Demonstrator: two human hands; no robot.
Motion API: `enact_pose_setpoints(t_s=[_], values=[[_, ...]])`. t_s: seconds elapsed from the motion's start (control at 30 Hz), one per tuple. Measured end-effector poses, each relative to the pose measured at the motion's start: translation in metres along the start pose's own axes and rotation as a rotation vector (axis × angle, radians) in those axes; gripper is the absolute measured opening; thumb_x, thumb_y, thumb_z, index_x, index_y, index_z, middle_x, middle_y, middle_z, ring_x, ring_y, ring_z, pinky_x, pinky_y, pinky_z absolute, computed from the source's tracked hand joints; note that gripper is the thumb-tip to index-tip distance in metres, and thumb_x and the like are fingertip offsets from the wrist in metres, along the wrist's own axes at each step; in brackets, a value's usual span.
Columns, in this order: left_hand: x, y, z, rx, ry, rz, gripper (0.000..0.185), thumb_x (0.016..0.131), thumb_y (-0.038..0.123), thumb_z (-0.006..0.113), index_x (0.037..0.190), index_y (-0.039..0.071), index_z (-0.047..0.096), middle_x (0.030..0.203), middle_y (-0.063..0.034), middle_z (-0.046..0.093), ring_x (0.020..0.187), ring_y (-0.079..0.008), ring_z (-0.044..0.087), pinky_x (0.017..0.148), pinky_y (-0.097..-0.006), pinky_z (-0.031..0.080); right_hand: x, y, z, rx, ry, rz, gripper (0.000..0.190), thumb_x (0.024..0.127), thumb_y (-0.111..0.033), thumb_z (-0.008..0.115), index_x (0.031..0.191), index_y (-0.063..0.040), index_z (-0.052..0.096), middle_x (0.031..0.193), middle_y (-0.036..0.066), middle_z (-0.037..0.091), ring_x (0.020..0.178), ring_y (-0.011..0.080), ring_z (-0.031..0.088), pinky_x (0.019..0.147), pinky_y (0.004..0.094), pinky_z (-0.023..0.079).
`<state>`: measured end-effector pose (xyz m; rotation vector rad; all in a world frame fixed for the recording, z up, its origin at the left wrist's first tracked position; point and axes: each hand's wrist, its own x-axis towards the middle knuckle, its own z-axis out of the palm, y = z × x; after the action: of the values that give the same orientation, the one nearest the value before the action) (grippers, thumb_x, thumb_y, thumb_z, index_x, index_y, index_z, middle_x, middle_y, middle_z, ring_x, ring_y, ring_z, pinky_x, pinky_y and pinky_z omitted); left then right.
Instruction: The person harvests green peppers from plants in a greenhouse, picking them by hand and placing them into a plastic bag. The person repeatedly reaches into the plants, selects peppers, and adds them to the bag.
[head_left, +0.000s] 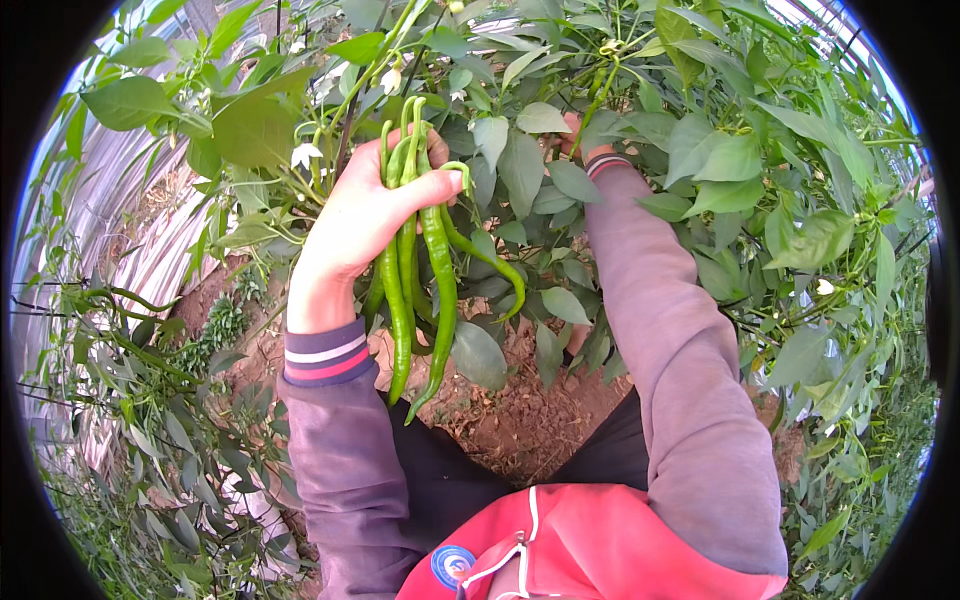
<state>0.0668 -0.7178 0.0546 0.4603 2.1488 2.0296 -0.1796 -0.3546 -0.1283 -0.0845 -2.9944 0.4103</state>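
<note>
Several long green chili peppers (442, 277) hang in a bunch from my left hand (382, 195), stems upward, with the thumb laid across them. My right hand (574, 135) reaches in among the leaves of the pepper plant (521, 165); leaves cover most of it, so its fingers and anything in them cannot be made out. A thin green pepper (598, 105) on the plant hangs down just in front of that hand.
White flowers (306, 155) and broad leaves surround both arms. Reddish bare soil (525, 420) lies below, between my legs. More pepper plants (825, 360) stand at right and lower left. Pale plastic sheeting (142, 247) runs along the left.
</note>
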Motion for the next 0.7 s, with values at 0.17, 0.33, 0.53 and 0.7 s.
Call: enact_pose_setpoints(t_s=[0.17,0.33,0.53,0.7], values=[[0.001,-0.004,-0.002,-0.022,-0.035,0.039,0.022,0.085,0.02,0.072,0.096,0.007,0.06,0.08,0.0007,0.061,0.074,-0.0091,0.057,0.069,-0.0249,0.045,-0.003,0.003,-0.013,0.0,-0.055,-0.017,0.018,0.091,-0.025,0.063,0.102,-0.011,0.065,0.093,0.013,0.065,0.089,0.0291,0.064,0.079,0.0397,0.05],[0.004,-0.007,-0.001,-0.051,-0.032,0.036,0.025,0.084,0.02,0.073,0.101,0.006,0.06,0.082,-0.0005,0.062,0.075,-0.0096,0.058,0.07,-0.0257,0.046,-0.006,-0.002,-0.02,-0.016,-0.091,-0.016,0.019,0.09,-0.025,0.063,0.101,-0.01,0.064,0.092,0.013,0.065,0.088,0.0291,0.064,0.078,0.0399,0.05],[0.003,-0.007,-0.001,-0.035,-0.068,0.054,0.026,0.084,0.02,0.073,0.1,0.006,0.059,0.083,-0.0007,0.062,0.077,-0.0112,0.058,0.072,-0.0273,0.046,-0.009,-0.012,-0.024,-0.045,-0.108,-0.006,0.019,0.09,-0.026,0.063,0.1,-0.01,0.064,0.091,0.013,0.064,0.087,0.0291,0.064,0.077,0.0401,0.05],[-0.005,-0.001,-0.003,-0.03,-0.038,0.029,0.022,0.084,0.019,0.071,0.097,0.006,0.059,0.082,0.0,0.061,0.076,-0.0099,0.057,0.071,-0.0259,0.045,-0.014,-0.011,-0.034,-0.074,-0.129,0.015,0.019,0.09,-0.026,0.063,0.1,-0.009,0.063,0.09,0.014,0.064,0.086,0.0292,0.064,0.077,0.0403,0.05]])
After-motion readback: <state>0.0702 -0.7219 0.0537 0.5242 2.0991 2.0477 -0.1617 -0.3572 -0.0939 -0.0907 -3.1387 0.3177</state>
